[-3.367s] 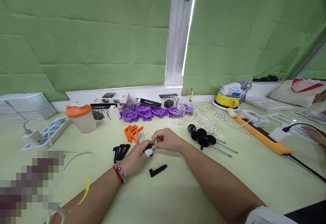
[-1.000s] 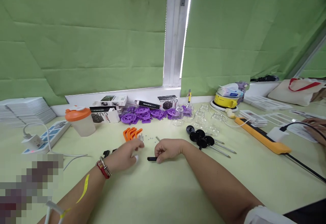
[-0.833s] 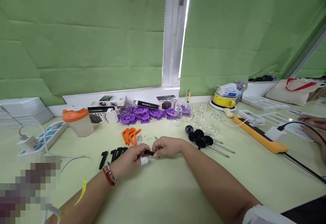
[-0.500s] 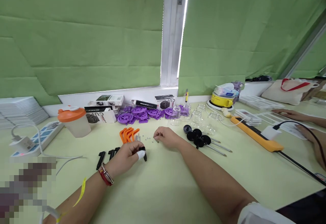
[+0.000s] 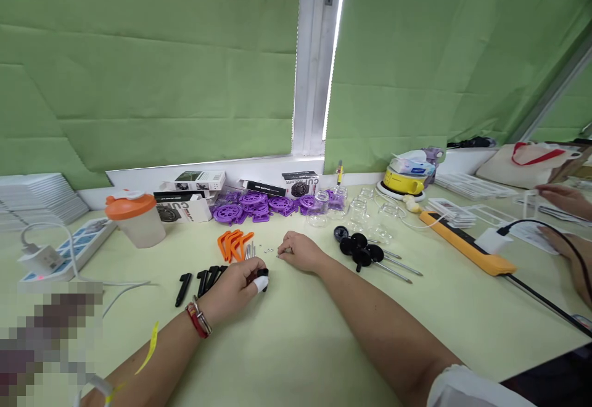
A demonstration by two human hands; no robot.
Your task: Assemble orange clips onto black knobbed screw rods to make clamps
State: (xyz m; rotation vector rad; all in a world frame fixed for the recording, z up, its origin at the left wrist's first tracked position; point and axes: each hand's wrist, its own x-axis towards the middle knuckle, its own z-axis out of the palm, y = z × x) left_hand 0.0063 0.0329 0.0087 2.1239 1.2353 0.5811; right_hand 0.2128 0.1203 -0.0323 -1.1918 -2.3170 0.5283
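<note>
My left hand point(image 5: 235, 290), with a white bandage on one fingertip and bracelets at the wrist, is closed around a small black plastic piece point(image 5: 262, 272) just above the pale green table point(image 5: 324, 333). My right hand point(image 5: 298, 251) rests further back, its fingertips pinching at tiny metal springs and screws point(image 5: 271, 250) scattered there. Several more black pieces point(image 5: 208, 279) lie in a row left of my left hand. Orange clips point(image 5: 234, 243) and thin metal pins point(image 5: 250, 250) sit just behind it.
Purple wheels point(image 5: 252, 203), small boxes point(image 5: 185, 206) and clear glass cups point(image 5: 365, 213) line the back. An orange-lidded shaker point(image 5: 129, 217) and power strip point(image 5: 65, 253) stand left. Black discs on rods point(image 5: 365, 251) and an orange power strip point(image 5: 467, 240) lie right, near another person's hands point(image 5: 567, 222).
My right hand let go of the black piece and reached back to the small springs. My left hand kept the piece and lowered toward the table.
</note>
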